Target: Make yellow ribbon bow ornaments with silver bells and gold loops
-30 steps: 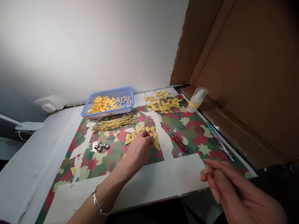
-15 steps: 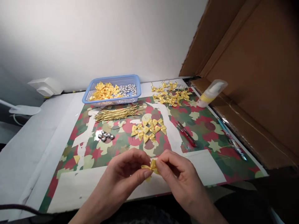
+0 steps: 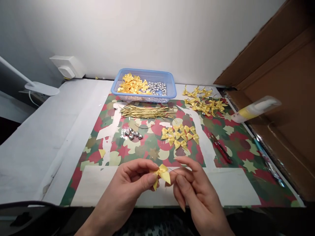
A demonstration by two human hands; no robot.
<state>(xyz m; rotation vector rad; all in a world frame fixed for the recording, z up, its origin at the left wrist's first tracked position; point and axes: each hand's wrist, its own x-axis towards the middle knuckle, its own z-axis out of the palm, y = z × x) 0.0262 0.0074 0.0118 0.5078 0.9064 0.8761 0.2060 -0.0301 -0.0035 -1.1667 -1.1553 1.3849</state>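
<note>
Between the thumb and fingers of my left hand (image 3: 137,180) is a yellow ribbon bow (image 3: 164,173), its tails hanging down. My right hand (image 3: 194,186) is just right of the bow, thumb pressed to the fingers. A thin wire (image 3: 173,171) runs from the bow's side into that pinch; most of it is hidden by the fingers. Beyond my hands, several yellow bows (image 3: 180,136) lie in a loose group. Left of them sits a small cluster of silver bells (image 3: 133,133). Behind lies a bundle of gold wire ties (image 3: 145,111).
A blue basket (image 3: 145,98) at the back holds more bows and silver bells. Bows with ties (image 3: 206,105) are piled at back right. Red-handled tweezers (image 3: 220,149), a clear bottle (image 3: 256,109) and a pen (image 3: 269,162) lie right, beside a cardboard wall (image 3: 278,68).
My right hand has let go of the bow's loop and drawn off rightward, now pinching the wire. My left hand still holds the bow. The view has swung left.
</note>
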